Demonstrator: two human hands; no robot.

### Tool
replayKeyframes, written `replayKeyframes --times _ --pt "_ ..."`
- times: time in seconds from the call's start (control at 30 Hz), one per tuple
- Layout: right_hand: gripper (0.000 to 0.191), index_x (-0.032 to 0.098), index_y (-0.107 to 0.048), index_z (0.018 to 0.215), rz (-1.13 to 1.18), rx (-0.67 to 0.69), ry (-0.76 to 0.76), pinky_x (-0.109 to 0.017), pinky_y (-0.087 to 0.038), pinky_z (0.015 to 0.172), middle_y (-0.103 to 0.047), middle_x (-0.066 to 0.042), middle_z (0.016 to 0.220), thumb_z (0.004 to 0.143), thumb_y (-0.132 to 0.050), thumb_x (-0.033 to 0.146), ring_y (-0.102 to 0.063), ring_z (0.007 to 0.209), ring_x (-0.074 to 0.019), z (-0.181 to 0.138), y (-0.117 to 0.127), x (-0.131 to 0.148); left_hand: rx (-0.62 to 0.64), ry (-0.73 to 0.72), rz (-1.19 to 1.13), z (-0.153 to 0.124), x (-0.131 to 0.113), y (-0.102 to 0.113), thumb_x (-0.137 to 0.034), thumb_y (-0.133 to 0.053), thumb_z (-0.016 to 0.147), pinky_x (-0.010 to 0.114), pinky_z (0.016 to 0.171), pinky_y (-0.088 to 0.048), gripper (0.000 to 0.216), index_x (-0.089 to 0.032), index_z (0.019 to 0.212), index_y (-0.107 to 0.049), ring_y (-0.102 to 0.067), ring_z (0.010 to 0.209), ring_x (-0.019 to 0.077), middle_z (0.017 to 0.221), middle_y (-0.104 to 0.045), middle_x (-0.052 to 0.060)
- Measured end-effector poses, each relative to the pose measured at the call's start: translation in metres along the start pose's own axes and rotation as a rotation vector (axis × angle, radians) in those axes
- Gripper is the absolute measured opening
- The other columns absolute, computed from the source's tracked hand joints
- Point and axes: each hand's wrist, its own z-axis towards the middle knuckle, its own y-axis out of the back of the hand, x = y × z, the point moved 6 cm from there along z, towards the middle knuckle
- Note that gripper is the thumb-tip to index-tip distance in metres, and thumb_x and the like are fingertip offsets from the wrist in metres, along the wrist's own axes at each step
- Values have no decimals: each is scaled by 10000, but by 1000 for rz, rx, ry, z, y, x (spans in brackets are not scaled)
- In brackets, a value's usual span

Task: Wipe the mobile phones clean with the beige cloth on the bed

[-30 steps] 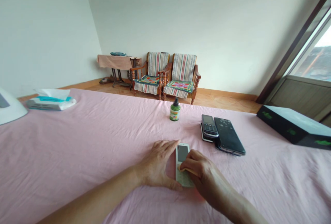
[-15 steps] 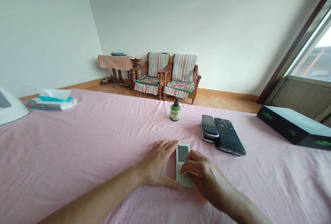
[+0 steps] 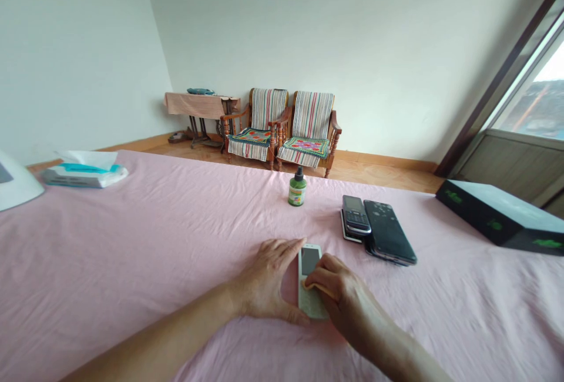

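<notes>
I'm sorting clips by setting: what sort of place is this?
Probably a room in a home: two wooden armchairs with striped covers by the wall, a cloth-draped sewing table in the corner, and a pink-clothed table bearing phones and a tissue pack.

A little green bottle point(image 3: 297, 189) stands on my pink sheet point(image 3: 132, 253). Right of it a small button phone point(image 3: 356, 223) lies touching a big black phone point(image 3: 388, 232). A black box point(image 3: 497, 217) sits far right, a tissue pack point(image 3: 83, 171) far left. Two stripy chairs point(image 3: 308, 129) stand by the wall point(image 3: 374, 47)
</notes>
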Motion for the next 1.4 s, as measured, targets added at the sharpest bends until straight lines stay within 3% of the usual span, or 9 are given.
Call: replayKeyframes --times 0.6,0.8,1.0,1.17,1.4 --pt "314 181 -671 748 63 0 -28 -204 -404 651 -557 -25 839 759 -474 -63 -544 762 -120 -1 -7 -2 -5 -6 -3 0 2 -1 -619 -754 532 497 1073 -249 1127 -194 1438 -235 -367 1281 343 1425 -405 141" --pt "278 175 -666 709 39 18 -27 -213 -392 611 -541 -26 805 811 -477 -2 -526 711 -119 -3 -12 0 -42 -40 0 0 3 -2 -600 -758 532 501 1064 -263 1133 -209 1441 -206 -383 1268 340 1415 -414 135" --pt "310 161 -654 695 60 -15 -52 -216 -413 629 -538 -24 793 722 -462 -81 -539 708 -118 -3 -5 -3 -70 -33 11 -1 2 0 -537 -783 547 481 1068 -265 1080 -219 1426 -242 -403 1253 333 1383 -452 125" --pt "303 176 -691 771 96 -30 6 -215 -426 642 -555 -39 843 792 -478 -38 -553 757 -129 -2 -11 -4 -10 -50 19 -1 -2 -2 -592 -775 493 510 1058 -258 1179 -246 1449 -177 -377 1268 357 1426 -403 121" --pt "271 167 -689 775 92 -11 1 -216 -432 639 -558 -38 835 808 -498 -22 -551 737 -125 -1 -12 -3 -119 13 -11 1 -9 -5 -553 -790 476 508 1032 -293 1240 -163 1448 -125 -444 1200 349 1347 -462 168"
